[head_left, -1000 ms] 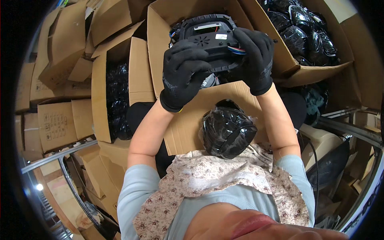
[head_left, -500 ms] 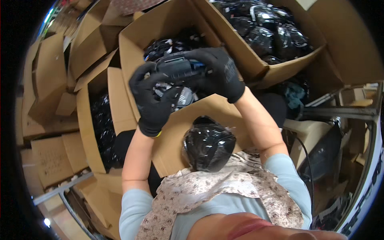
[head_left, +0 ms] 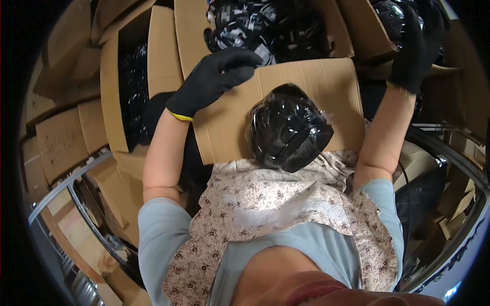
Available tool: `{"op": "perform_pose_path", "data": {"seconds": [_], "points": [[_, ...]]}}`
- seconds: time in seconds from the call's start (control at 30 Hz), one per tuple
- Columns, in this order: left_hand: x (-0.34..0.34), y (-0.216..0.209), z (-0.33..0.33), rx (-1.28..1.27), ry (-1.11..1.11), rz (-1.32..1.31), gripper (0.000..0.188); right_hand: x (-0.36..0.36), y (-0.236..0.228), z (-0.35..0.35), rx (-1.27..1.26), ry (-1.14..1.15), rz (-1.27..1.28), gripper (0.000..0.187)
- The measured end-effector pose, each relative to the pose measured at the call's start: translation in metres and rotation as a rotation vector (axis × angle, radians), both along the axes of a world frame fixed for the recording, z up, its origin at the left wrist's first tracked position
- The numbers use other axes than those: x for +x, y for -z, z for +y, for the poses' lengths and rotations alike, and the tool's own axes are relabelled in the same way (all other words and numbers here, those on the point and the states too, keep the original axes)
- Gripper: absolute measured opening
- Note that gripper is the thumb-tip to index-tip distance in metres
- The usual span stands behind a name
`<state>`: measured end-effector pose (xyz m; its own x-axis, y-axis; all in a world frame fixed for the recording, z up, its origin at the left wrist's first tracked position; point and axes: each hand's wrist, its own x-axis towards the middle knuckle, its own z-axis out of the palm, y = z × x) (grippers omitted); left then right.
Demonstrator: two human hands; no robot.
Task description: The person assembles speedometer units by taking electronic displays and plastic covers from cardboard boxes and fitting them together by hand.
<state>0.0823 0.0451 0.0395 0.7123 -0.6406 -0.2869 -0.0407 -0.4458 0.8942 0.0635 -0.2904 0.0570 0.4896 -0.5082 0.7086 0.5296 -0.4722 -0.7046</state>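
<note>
The left hand (head_left: 214, 79), in a black knit glove, lay loosely curled and released on the matte cardboard flap (head_left: 286, 109) of the open box (head_left: 265, 30), holding nothing. The right hand (head_left: 416, 48), gloved too, reached into another box (head_left: 377, 46); whether it gripped anything could not be told. A rounded, glossy black part in crinkled plastic wrap (head_left: 288, 127) rested between flap and floral apron (head_left: 275, 214), its long axis running lower left to upper right.

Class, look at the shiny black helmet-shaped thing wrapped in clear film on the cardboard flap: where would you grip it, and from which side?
Probably a two-handed hold on the rounded sides of the wrapped black shell, coming from above. Its dome faces up and lies free on the cardboard flap, and the slippery-looking film suits a wide cupped hold better than a pinch.
</note>
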Motion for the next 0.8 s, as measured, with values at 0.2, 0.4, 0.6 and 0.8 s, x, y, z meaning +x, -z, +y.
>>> {"op": "perform_pose_path", "data": {"seconds": [0.2, 0.4, 0.6, 0.8], "points": [[-0.032, 0.016, 0.012, -0.154, 0.212, 0.016, 0.054, -0.100, -0.022, 0.087, -0.623, -0.714, 0.557, 0.075], [-0.048, 0.011, 0.007, -0.116, 0.328, -0.336, 0.059, -0.142, -0.014, 0.086, -0.702, -0.737, 0.648, 0.076], [-0.059, 0.005, 0.003, -0.093, 0.367, -0.230, 0.068, -0.133, 0.009, 0.078, -0.613, -0.835, 0.645, 0.074], [-0.071, -0.001, -0.008, -0.026, 0.385, -0.514, 0.082, -0.179, 0.040, 0.072, -0.377, -0.499, 0.288, 0.099]]}}
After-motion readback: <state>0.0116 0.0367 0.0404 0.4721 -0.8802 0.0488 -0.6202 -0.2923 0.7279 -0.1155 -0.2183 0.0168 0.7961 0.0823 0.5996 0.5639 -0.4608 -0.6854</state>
